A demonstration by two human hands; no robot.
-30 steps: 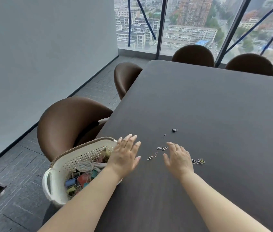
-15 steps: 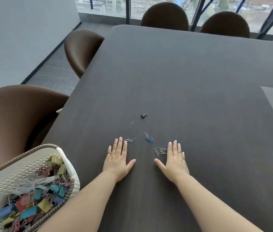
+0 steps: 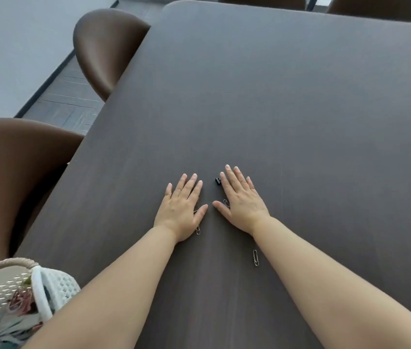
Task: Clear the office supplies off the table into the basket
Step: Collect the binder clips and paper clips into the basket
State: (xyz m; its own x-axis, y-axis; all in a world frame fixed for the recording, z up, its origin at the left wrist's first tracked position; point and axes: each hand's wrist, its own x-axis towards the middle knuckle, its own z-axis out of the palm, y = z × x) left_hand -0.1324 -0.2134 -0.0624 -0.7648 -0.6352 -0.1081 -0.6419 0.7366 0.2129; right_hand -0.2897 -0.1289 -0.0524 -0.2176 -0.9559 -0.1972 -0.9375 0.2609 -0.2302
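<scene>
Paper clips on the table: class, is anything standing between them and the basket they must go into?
Nothing visible does. The clips lie by the left hand and right hand, one paper clip nearer. Bare table leads to the basket at the near-left edge; only the left forearm crosses that stretch.

Table (image 3: 287, 102) lies bare beyond both hands; 2 chairs (image 3: 103, 46) and basket (image 3: 55, 285) crowd its left edge.

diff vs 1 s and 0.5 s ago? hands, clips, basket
Both hands slid forward over the clips and closer together: left hand and right hand lie flat, thumbs nearly touching, covering most paper clips. One paper clip now lies behind the right wrist. Nothing grasped. Black binder clip remains on the table; basket unchanged.
</scene>
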